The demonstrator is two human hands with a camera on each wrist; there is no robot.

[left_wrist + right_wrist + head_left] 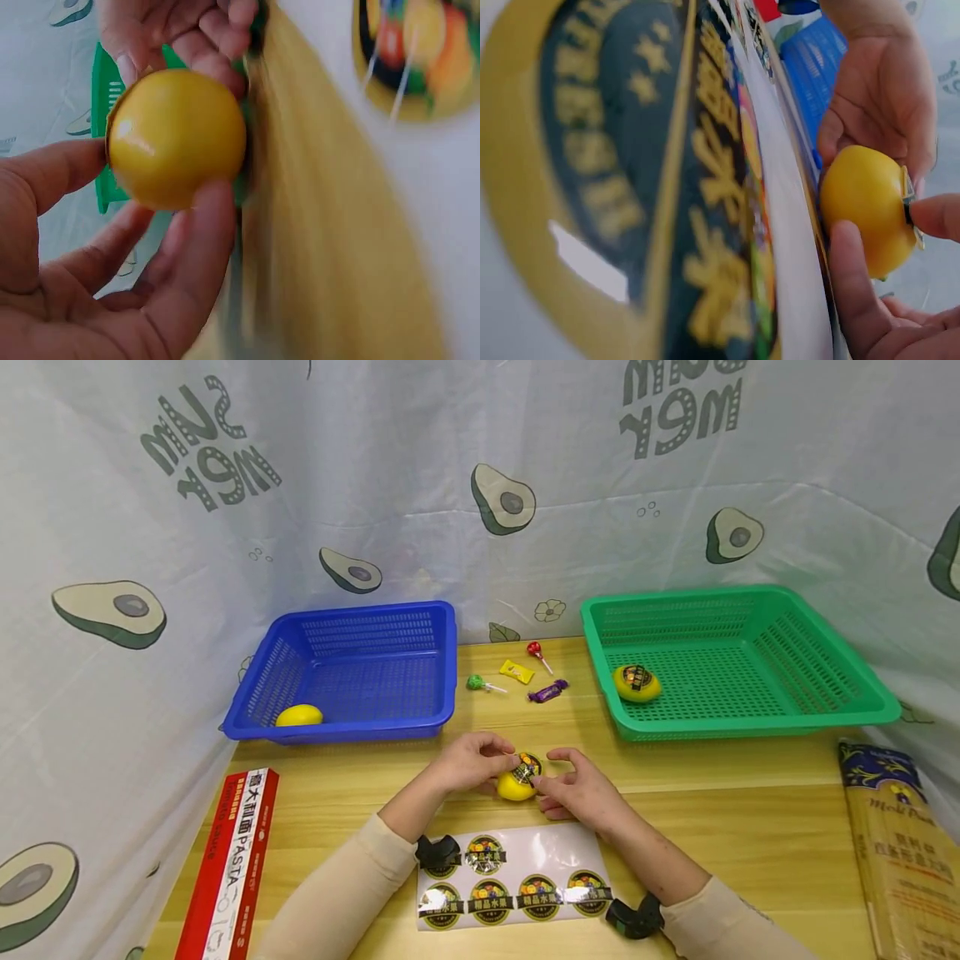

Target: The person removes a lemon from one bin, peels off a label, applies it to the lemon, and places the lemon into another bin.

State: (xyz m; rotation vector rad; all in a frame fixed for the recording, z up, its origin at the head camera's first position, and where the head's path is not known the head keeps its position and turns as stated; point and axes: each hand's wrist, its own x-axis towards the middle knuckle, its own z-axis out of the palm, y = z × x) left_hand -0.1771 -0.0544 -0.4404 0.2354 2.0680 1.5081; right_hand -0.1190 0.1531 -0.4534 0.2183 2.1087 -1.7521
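A yellow lemon [516,787] is held between both hands over the table, with a round black-and-gold sticker [527,767] on its upper face. My left hand [471,763] grips it from the left, thumb and fingers curved about it in the left wrist view. From the right, my right hand [584,793] pinches the lemon [866,202]; its thumb lies on the sticker, whose edge stands away from the peel in the right wrist view. Just below the hands lies a white sticker sheet [525,852] bearing several more round fruit stickers.
A blue basket [341,731] at back left contains a plain lemon [299,716]. The green basket [750,727] at back right has a stickered lemon [637,683]. Between them are two lollipops and two wrapped candies [548,692]. A red pasta box [225,868] and a pasta bag [900,852] flank the table.
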